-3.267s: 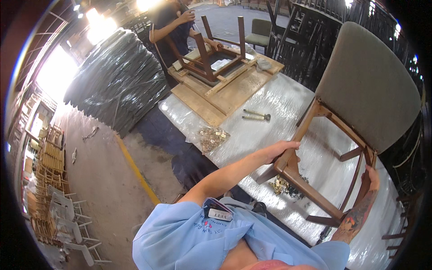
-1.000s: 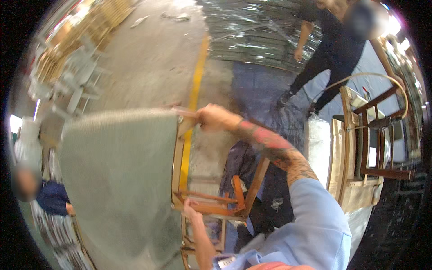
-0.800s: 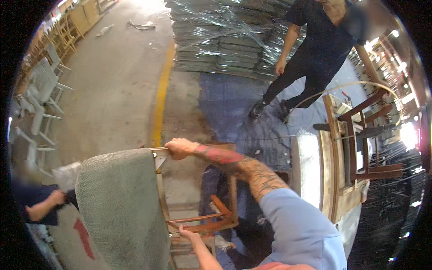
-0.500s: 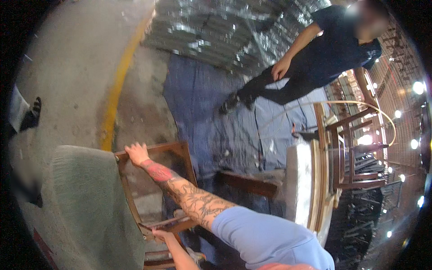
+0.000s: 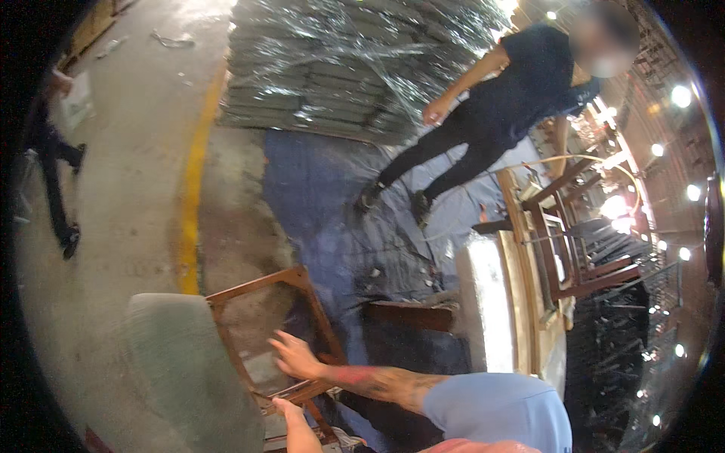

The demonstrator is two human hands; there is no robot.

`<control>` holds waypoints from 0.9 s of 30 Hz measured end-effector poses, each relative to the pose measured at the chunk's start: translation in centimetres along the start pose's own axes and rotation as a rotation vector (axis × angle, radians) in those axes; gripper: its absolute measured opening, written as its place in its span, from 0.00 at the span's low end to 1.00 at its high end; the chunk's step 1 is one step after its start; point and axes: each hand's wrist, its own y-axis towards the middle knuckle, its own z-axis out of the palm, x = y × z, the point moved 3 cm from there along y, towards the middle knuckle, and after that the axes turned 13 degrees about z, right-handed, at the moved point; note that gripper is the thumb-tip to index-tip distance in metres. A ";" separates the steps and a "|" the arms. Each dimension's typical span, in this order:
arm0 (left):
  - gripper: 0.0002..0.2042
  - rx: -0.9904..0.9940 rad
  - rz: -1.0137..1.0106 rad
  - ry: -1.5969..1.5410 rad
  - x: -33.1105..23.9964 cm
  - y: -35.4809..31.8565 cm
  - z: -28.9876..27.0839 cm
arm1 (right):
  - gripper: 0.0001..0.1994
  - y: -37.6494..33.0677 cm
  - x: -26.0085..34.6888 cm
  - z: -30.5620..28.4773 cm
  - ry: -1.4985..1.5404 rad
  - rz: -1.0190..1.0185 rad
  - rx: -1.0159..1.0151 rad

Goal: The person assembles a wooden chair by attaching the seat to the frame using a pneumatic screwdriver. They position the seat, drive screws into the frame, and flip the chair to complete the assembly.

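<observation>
A chair with a grey upholstered back (image 5: 181, 370) and an open brown wooden seat frame (image 5: 264, 291) stands on the concrete floor at the lower left. My right hand (image 5: 294, 356), on a tattooed forearm, hovers over the seat frame's near side with fingers spread and holds nothing. My left hand (image 5: 289, 417) comes up from the bottom edge and meets the frame's lower rail (image 5: 306, 391); its fingers are mostly hidden behind the rail.
A person in dark clothes (image 5: 491, 106) stands on a blue tarp (image 5: 325, 204). Behind is a plastic-wrapped stack (image 5: 340, 68). A yellow floor line (image 5: 192, 196) runs left. At right a white-covered workbench (image 5: 483, 302) carries wooden chair frames (image 5: 566, 234). Another person (image 5: 53, 174) stands far left.
My right hand has let go of the chair's top corner and spread open. The chair has come down onto the floor at lower left as my view swung right.
</observation>
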 end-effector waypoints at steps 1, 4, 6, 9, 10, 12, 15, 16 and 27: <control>0.30 0.091 -0.054 0.047 -0.2 -0.9 -0.1 | 0.27 -3.2 -2.3 -0.3 0.254 0.329 0.137; 0.37 0.318 -0.212 0.293 -1.4 1.2 -4.2 | 0.20 -12.9 3.3 -11.8 -0.008 0.328 0.357; 0.45 0.476 0.011 0.709 -3.7 -1.0 -6.7 | 0.16 -20.1 -0.1 -13.3 0.066 0.444 0.296; 0.37 0.400 0.783 1.180 -6.7 -3.0 -11.8 | 0.12 -29.1 -1.9 -18.8 -0.087 0.227 0.216; 0.34 0.321 0.902 1.185 -5.8 -2.3 -14.1 | 0.10 -31.4 -3.2 -20.1 -0.038 0.352 0.334; 0.28 0.332 0.920 1.084 -7.6 -7.3 -16.5 | 0.07 -36.4 -2.7 -23.2 -0.185 0.471 0.275; 0.20 0.300 1.205 0.821 -10.1 -13.9 -21.6 | 0.06 -43.7 -4.4 -25.2 -0.029 0.441 0.123; 0.17 0.285 1.330 0.701 -10.2 -15.2 -23.2 | 0.05 -45.6 -3.8 -26.0 0.053 0.461 0.079; 0.20 0.223 0.772 0.990 1.9 -15.6 -48.6 | 0.08 -64.4 -5.7 -23.5 0.201 0.839 -0.203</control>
